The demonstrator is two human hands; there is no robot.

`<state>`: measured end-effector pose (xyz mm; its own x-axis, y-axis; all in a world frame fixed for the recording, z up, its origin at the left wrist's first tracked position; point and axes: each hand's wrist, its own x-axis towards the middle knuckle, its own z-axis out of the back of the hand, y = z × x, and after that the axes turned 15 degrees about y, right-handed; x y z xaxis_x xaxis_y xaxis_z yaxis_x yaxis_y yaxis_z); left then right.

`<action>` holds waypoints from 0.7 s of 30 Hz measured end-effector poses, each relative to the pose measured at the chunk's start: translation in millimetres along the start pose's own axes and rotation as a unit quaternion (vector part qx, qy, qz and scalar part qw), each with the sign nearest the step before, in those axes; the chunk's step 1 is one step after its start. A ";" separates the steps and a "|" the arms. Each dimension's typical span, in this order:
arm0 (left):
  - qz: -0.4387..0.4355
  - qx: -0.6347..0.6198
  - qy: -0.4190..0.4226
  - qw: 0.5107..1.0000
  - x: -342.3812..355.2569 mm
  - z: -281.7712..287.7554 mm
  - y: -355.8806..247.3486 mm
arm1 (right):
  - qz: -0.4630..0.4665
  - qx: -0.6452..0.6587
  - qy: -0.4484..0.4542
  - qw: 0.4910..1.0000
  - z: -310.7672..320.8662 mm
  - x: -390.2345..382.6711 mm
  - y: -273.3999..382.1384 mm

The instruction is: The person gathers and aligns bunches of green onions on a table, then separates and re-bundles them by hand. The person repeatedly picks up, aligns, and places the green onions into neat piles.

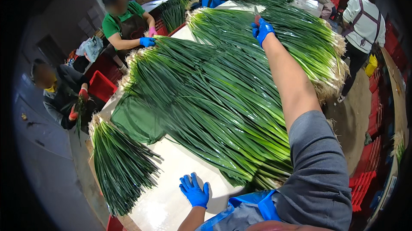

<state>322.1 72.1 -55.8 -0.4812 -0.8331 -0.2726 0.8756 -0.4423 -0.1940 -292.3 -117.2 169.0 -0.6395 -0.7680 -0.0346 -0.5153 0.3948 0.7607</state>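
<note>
Red crates (359, 186) stacked at right. Left hand (194, 191) splayed flat on white table (171, 196); right hand (262, 29) fingers closed around a small tool above green onions (214, 98).

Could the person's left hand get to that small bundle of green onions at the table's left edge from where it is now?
Probably yes. The left hand lies flat on bare table, fingers spread and holding nothing. The small bundle lies to its left with only bare tabletop between them. The right hand is stretched far over the big pile.

Scallion heap (214, 98) on table (171, 201), smaller bundle (118, 166) at left
</note>
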 end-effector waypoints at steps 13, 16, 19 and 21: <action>0.006 0.012 -0.014 1.000 1.7 -5.0 3.1 | -0.038 -0.047 -0.003 0.998 8.8 8.4 -27.2; 0.008 0.012 -0.014 1.000 1.6 -4.6 3.2 | -0.037 -0.041 -0.005 0.998 8.3 10.1 -34.3; 0.006 0.011 -0.012 1.000 1.8 -5.4 3.4 | -0.045 -0.015 -0.011 0.999 14.2 13.3 -40.2; 0.002 0.009 -0.012 1.000 2.4 -4.4 2.5 | -0.045 -0.009 -0.016 0.999 19.1 15.6 -44.2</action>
<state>323.0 70.5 -61.1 -0.4765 -0.8427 -0.2504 0.8784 -0.4445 -0.1758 -290.5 -136.9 122.4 -0.6087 -0.7838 -0.1231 -0.5617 0.3161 0.7646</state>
